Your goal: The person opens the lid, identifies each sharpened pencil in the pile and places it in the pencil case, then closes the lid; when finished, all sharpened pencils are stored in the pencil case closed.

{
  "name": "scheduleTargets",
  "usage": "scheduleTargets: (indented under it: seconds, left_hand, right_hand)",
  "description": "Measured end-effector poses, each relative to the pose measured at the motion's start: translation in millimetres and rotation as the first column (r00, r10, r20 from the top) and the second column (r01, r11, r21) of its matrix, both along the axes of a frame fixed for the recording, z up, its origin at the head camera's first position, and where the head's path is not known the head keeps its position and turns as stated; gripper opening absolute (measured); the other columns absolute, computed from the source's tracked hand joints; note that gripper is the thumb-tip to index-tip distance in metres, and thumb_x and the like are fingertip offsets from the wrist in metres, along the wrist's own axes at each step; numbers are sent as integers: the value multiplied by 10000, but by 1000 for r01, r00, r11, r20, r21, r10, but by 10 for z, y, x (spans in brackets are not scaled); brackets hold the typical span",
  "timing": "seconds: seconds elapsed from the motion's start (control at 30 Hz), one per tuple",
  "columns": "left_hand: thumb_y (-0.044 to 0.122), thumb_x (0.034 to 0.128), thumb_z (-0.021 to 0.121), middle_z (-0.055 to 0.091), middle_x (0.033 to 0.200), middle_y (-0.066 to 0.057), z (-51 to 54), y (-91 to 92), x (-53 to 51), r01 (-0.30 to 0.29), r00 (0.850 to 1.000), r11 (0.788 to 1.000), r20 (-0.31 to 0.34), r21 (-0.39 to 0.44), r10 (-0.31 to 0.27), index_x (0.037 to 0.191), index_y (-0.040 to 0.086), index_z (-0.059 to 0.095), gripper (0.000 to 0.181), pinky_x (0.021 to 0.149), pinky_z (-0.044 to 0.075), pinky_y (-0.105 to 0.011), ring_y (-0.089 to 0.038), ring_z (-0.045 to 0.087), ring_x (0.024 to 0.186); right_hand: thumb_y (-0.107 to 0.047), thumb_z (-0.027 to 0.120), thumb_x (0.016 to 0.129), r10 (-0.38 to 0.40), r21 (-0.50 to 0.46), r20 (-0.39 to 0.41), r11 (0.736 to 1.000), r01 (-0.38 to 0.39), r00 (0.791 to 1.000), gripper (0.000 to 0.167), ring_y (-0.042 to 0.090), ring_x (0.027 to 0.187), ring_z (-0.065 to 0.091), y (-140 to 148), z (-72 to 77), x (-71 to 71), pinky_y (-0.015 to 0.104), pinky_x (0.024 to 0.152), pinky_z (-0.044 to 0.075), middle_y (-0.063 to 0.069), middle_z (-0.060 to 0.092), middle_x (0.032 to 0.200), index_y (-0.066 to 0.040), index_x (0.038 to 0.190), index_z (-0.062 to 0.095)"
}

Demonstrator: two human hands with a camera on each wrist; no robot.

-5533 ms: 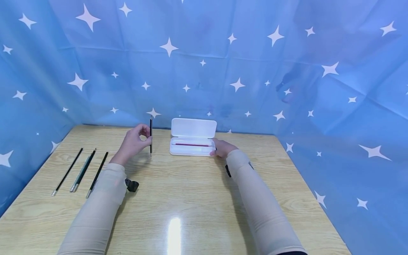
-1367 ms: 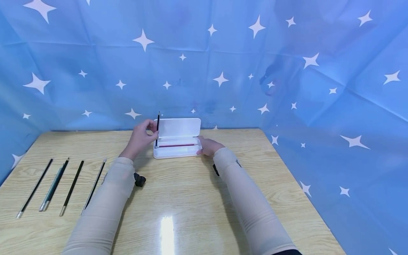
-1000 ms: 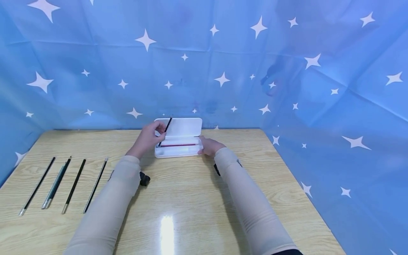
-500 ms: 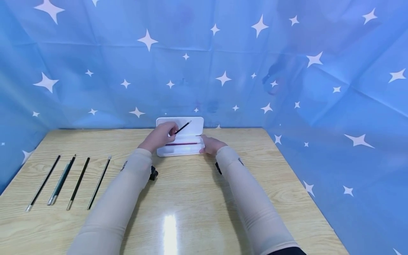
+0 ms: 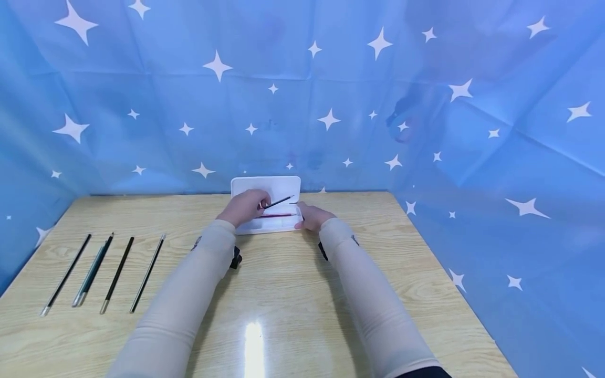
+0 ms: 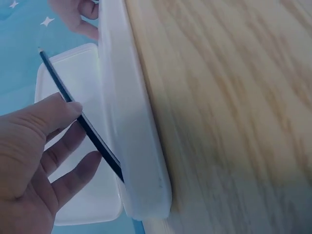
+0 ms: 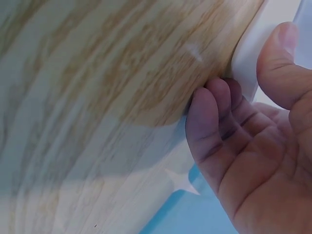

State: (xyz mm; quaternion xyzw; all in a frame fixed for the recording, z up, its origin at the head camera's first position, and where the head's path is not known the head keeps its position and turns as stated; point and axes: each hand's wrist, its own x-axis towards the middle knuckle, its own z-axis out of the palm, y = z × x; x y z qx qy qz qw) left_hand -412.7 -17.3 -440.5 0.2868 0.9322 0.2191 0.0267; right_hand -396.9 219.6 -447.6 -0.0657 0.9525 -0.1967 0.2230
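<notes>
A white pencil case (image 5: 271,227) lies at the back of the table with its lid (image 5: 283,184) raised. Inside it rests a red pencil (image 5: 279,215). My left hand (image 5: 244,206) pinches a dark pencil (image 5: 282,201) between thumb and fingers, above the case. In the left wrist view that dark pencil (image 6: 97,139) slants, its sharpened tip up by the lid and its lower end hidden behind the case wall (image 6: 134,122). My right hand (image 5: 314,217) holds the case's right end. Its thumb (image 7: 275,68) lies by the case edge, with the fingers curled at the table.
Several dark pencils lie apart on the left of the wooden table (image 5: 293,294), among them a far-left one (image 5: 66,275) and one nearest my left sleeve (image 5: 148,273). A blue-green pencil (image 5: 90,275) lies against a dark one. A blue star-patterned curtain (image 5: 302,105) stands behind.
My left hand has carried the dark pencil rightward over the case, tipping it from upright to a low slant. The right hand has stayed on the case's right end.
</notes>
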Motion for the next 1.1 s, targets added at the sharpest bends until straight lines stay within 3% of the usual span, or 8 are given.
scheduleTargets:
  seconds: [0.23,0.47,0.7,1.1]
  left_hand:
    - [157,942,749,686,1123,-50,-17,-88,20,20,999,1000,-27,-5,-20,1164,88,705,237,952,502,-417,-223,616,1043]
    - [170,933,762,679,1105,-68,88,-318,58,13,1000,997,-14,79,-12,1178,69,699,272,933,506,-426,-243,610,1025]
    - [108,933,742,676,1072,-97,68,-629,89,26,1000,982,0,190,-26,1162,7,685,257,926,506,-431,-261,610,1008]
    - [132,970,697,680,1047,-97,44,-1100,229,-77,997,967,37,242,70,1189,3,678,255,902,507,-445,-260,618,985]
  right_hand:
    - [-353,628,992,-15,9,6,1000,15,1000,719,292,1434,386,-16,-3,-7,463,1156,333,142,396,1566,-124,1558,249]
    - [-344,633,993,-23,2,12,1000,23,1000,783,312,1485,308,-20,18,-6,482,1190,286,147,327,1612,-127,1597,185]
    - [-350,635,989,-30,25,14,999,30,999,795,326,1480,318,-2,-24,-27,490,1193,282,148,344,1606,-145,1605,176]
    - [-336,627,1004,-19,26,13,999,19,1000,770,331,1459,348,-8,-50,-63,487,1149,337,149,369,1585,-158,1603,177]
